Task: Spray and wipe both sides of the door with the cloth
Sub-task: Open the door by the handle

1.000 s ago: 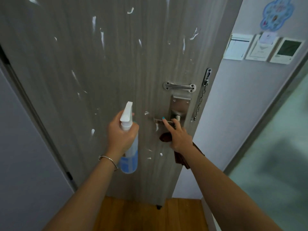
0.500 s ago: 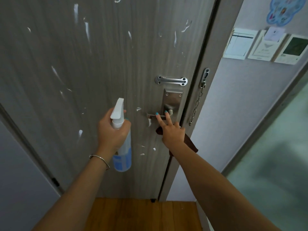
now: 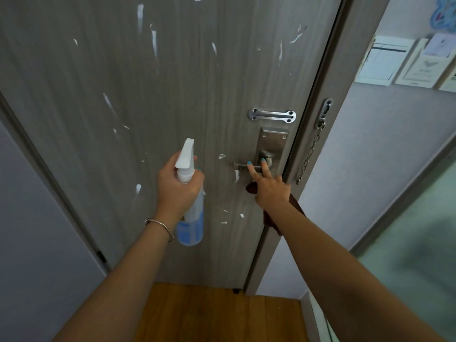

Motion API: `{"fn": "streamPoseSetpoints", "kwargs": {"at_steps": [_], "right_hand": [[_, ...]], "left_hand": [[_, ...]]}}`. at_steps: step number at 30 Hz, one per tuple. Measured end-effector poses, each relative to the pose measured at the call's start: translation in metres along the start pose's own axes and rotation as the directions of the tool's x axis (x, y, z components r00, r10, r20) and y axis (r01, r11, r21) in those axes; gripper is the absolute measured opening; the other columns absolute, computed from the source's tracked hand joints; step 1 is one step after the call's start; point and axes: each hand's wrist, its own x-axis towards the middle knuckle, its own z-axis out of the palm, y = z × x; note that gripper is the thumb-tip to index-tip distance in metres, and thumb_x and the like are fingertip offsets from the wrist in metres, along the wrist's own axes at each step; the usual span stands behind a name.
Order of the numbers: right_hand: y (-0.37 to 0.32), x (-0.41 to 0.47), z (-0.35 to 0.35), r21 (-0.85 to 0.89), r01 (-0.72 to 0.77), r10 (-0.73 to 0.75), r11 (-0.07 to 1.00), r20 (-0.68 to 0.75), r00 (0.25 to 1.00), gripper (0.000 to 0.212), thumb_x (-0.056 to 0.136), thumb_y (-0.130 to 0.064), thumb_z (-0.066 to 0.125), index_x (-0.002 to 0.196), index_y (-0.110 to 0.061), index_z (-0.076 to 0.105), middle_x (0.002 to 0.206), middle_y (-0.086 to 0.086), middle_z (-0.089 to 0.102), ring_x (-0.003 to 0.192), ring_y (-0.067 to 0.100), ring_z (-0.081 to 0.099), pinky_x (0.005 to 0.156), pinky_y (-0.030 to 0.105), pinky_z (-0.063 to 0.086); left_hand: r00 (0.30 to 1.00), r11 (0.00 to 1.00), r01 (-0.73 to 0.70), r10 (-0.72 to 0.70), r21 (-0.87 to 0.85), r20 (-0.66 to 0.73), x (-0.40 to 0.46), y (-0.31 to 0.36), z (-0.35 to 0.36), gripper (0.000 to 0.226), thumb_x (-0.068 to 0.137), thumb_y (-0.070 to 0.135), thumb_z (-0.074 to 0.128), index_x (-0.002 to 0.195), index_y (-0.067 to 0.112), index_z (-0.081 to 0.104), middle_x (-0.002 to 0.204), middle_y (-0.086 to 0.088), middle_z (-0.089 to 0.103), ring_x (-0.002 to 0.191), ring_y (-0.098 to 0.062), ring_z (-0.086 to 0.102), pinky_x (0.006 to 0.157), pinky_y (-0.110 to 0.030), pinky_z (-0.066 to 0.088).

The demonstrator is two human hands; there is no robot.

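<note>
Grey wood-grain door (image 3: 98, 95) fills most of the head view, its latch edge flush against the frame (image 3: 355, 70), so it looks closed. White foam streaks (image 3: 154, 43) and small blobs are scattered over the door face, from the top edge down to below the handle.

Left hand (image 3: 176, 191) grips the neck of a spray bottle (image 3: 191, 225), fingers curled round it just under the white trigger head, nozzle pointing up toward the door. Bottle is translucent with a blue label; the lower part looks pale blue, but the liquid level cannot be told. Thin metal bracelet (image 3: 159, 224) on the left wrist.

Right hand (image 3: 270, 191) has two fingers (image 3: 253, 170) stretched straight out, tips resting on the metal lever handle (image 3: 243, 166), while the rest of the hand holds a dark brown cloth (image 3: 296, 206) bunched against the palm; cloth pokes out left of the hand and hangs down under the wrist. Nails painted teal.

Above the handle: steel backplate (image 3: 272, 141) and a slotted chain-guard plate (image 3: 271, 115) on the door. Chain (image 3: 309, 156) hangs from a bracket on the frame, not hooked into the slot.

Right of frame: pale wall (image 3: 370, 169) with white panels (image 3: 385, 61) mounted high. Wood floor (image 3: 209, 314) at the bottom.
</note>
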Motion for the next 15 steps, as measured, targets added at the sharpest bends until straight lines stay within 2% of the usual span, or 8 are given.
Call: {"fn": "streamPoseSetpoints", "kwargs": {"at_steps": [4,10,15], "right_hand": [[-0.002,-0.010,-0.012,0.129,-0.014,0.012,0.992,0.019,1.000,0.098,0.091,-0.012,0.059,0.152,-0.050,-0.008,0.165,-0.005,-0.008,0.134,0.038,0.037,0.099,0.054,0.046],[-0.009,-0.044,-0.005,0.374,0.062,0.009,0.925,-0.185,0.983,0.099,0.092,-0.009,0.056,0.151,-0.049,-0.012,0.165,0.000,-0.005,0.123,0.037,0.045,0.086,0.044,0.052],[-0.015,-0.060,-0.018,0.552,0.190,-0.016,0.812,-0.304,0.953,0.099,0.094,-0.008,0.059,0.148,-0.053,-0.011,0.166,0.000,0.003,0.132,0.039,0.041,0.096,0.049,0.047]], "left_hand": [[1.000,1.000,-0.009,0.009,0.009,-0.003,-0.009,0.006,-0.006,0.027,0.082,-0.011,0.061,0.105,0.002,0.065,0.083,0.008,0.062,0.068,0.011,0.061,0.062,-0.004,0.044],[0.998,1.000,0.022,-0.021,0.012,-0.066,-0.013,0.017,-0.019,0.024,0.083,-0.007,0.063,0.104,0.005,0.066,0.081,0.007,0.062,0.064,0.010,0.058,0.060,-0.006,0.044],[0.992,0.999,0.011,-0.006,0.037,-0.125,-0.010,0.035,-0.037,0.023,0.083,-0.002,0.065,0.104,0.008,0.067,0.082,0.009,0.063,0.066,0.010,0.059,0.061,-0.007,0.045]]}}
